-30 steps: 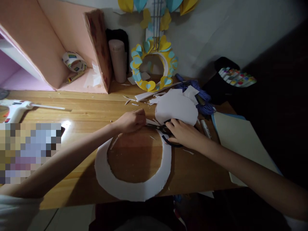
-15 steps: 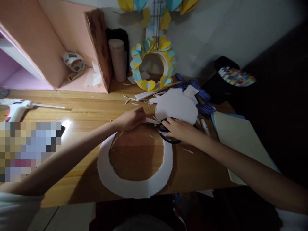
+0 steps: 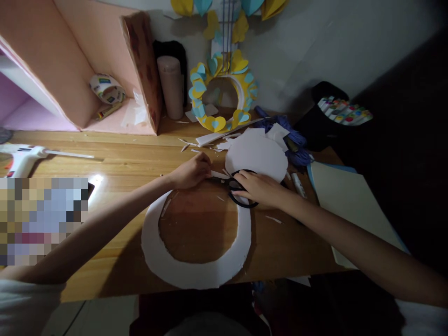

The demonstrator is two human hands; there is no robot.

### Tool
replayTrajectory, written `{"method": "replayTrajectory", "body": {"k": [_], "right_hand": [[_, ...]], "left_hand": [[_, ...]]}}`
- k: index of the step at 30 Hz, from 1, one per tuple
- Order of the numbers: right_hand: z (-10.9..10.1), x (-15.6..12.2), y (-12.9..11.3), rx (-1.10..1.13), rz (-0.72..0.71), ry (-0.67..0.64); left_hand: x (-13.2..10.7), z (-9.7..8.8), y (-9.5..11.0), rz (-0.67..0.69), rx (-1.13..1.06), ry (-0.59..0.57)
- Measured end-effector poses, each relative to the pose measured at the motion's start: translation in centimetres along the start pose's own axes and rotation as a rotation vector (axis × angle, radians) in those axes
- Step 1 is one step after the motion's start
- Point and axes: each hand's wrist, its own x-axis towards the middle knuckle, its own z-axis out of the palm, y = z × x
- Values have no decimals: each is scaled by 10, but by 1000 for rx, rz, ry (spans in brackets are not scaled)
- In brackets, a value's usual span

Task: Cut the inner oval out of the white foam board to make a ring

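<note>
A pair of black-handled scissors point(image 3: 241, 200) is in my right hand point(image 3: 261, 187), with fingers through the handles and blades pointing left. Their blades lie against a narrow white edge beside the closed fingers of my left hand point(image 3: 193, 171). That edge seems to belong to the white foam-board ring point(image 3: 196, 273), which lies on the table below both hands. My left fingers pinch it; the exact grip is hidden. The ring's upper part is mostly covered by my hands. Just beyond my right hand rests a rounded white foam piece point(image 3: 257, 151).
A white glue gun point(image 3: 26, 156) and a lit, blurred phone point(image 3: 49, 219) lie left. Behind stand a ring with yellow and blue paper hearts point(image 3: 217, 123), a pink bottle point(image 3: 171, 88) and a pink box point(image 3: 115, 56). Blue yarn point(image 3: 297, 135), markers point(image 3: 345, 112) and a pad point(image 3: 353, 205) are right.
My right hand and the scissors have shifted slightly left, bringing the blades closer to my left fingers. My left hand has hardly moved, and the ring stays in place.
</note>
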Motion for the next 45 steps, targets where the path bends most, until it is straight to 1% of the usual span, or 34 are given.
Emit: {"method": "replayTrajectory", "body": {"k": [5, 9, 13, 17, 21, 25, 30, 35, 38, 41, 43, 45], "right_hand": [[4, 0, 3, -80, -46, 37], [4, -1, 4, -108, -60, 50], [3, -2, 0, -134, -28, 43], [1, 0, -4, -216, 6, 21], [-2, 4, -1, -273, 1, 17], [0, 10, 5, -259, -29, 23], [5, 11, 8, -179, -76, -6], [3, 8, 5, 16, -32, -54], [-2, 8, 4, 149, 23, -75], [-2, 5, 6, 235, 107, -71], [1, 0, 9, 280, 179, -34], [5, -7, 12, 364, 243, 35]], "left_hand": [[-1, 1, -3, -7, -21, 11], [0, 0, -3, -46, -43, 43], [0, -4, -6, -84, -77, 71], [0, -7, -7, -103, -112, 91], [0, -7, -7, -136, -135, 116], [-1, -5, -8, -145, -155, 131], [-2, -5, -8, -148, -174, 141], [-2, -4, -5, -192, -179, 166], [-2, -1, -6, -257, -164, 217], [-2, -1, -12, -343, -99, 301], [-3, -6, -14, -387, -26, 357], [-4, -13, -11, -393, 45, 381]]}}
